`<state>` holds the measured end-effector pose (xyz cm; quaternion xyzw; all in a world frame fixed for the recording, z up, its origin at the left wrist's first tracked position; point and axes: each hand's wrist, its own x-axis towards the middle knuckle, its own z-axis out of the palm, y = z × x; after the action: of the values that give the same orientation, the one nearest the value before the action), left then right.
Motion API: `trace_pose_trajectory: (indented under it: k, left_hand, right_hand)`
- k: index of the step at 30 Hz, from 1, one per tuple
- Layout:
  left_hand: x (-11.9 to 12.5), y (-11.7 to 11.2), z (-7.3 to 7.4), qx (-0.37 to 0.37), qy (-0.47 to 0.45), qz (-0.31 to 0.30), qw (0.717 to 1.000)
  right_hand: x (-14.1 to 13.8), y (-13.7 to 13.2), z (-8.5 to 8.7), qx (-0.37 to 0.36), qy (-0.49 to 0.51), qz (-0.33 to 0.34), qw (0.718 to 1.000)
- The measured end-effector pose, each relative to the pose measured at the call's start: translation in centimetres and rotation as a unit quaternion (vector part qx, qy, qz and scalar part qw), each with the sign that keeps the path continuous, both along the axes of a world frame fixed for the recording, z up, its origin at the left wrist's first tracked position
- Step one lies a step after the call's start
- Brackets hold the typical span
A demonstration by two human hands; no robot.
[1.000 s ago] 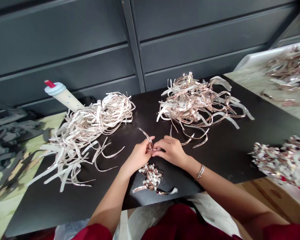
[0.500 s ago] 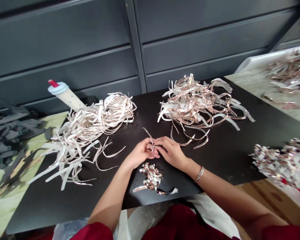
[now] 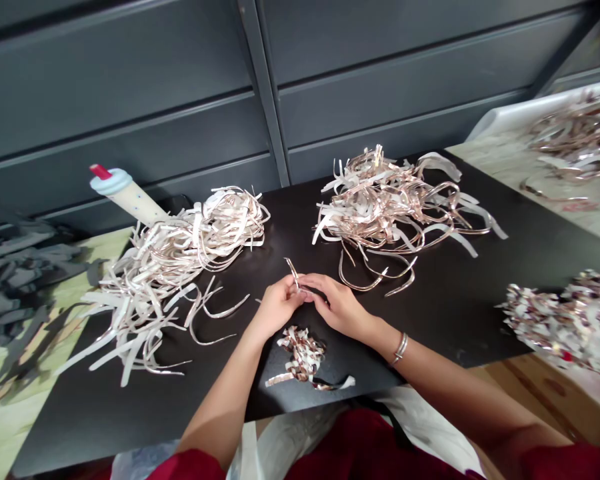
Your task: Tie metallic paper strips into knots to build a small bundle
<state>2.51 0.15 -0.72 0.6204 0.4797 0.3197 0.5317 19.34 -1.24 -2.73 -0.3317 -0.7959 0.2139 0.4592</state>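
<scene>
Here we go, the left hand (image 3: 277, 308) and right hand (image 3: 339, 307) are together, pinching a thin coppery strip (image 3: 293, 273) mid-table on the black tabletop (image 3: 455, 320)! A small clump of strips (image 3: 300, 357) sits just below, near the front edge, between a pale tangle of strips (image 3: 180, 267) and a coppery tangle of strips (image 3: 400, 207).

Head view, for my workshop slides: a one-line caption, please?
Left hand and right hand pinch a thin metallic strip over a black tabletop, between tangled heaps of silvery-pink strips.
</scene>
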Motion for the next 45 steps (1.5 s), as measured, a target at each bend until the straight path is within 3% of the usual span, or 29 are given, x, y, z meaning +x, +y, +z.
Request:
trace_pose_trajectory:
  k: [9, 14, 20, 22, 27, 34, 37, 39, 41, 43, 45]
  left_hand:
    - [-0.1, 0.2, 0.2, -0.062, -0.089, -0.003, 0.994]
    - [0.2, 0.4, -0.5, -0.038, -0.041, 0.054, 0.997]
    - [0.2, 0.5, -0.5, -0.032, -0.079, 0.066, 0.994]
    - [0.0, 0.6, -0.3, -0.008, -0.051, 0.06, 0.997]
    - [-0.2, 0.4, 0.5, 0.111, 0.133, 0.075, 0.982]
    - [-1.5, 1.1, 0.9, 0.155, 0.173, 0.098, 0.968]
    - [-3.3, 1.7, 1.6, 0.205, 0.241, 0.181, 0.931]
    - [-4.5, 1.9, 2.2, 0.244, 0.323, 0.244, 0.881]
    - [-5.3, 2.0, 2.7, 0.26, 0.424, 0.268, 0.825]
    - [-5.8, 2.0, 2.7, 0.253, 0.513, 0.258, 0.778]
    - [-6.1, 2.1, 2.4, 0.237, 0.573, 0.24, 0.747]
  right_hand:
    - [1.2, 0.5, 0.5, -0.129, 0.071, 0.075, 0.986]
    - [0.8, 0.3, 0.4, -0.127, 0.043, 0.106, 0.985]
    - [0.8, 0.1, -0.2, -0.132, 0.055, 0.133, 0.981]
    - [1.0, 0.1, -0.3, -0.142, 0.06, 0.134, 0.979]
    - [1.3, 0.3, 0.3, -0.161, 0.066, 0.135, 0.975]
    - [4.6, 1.0, 3.3, -0.239, 0.076, 0.148, 0.957]
    - [5.5, 1.3, 3.6, -0.215, 0.069, 0.068, 0.972]
    - [4.6, 0.7, 3.1, -0.147, 0.015, 0.022, 0.989]
    - [2.8, -0.5, 2.2, -0.067, -0.09, 0.055, 0.992]
    - [0.8, -2.1, 1.2, -0.009, -0.187, 0.14, 0.972]
    - [-0.5, -3.4, 0.4, 0.012, -0.217, 0.2, 0.955]
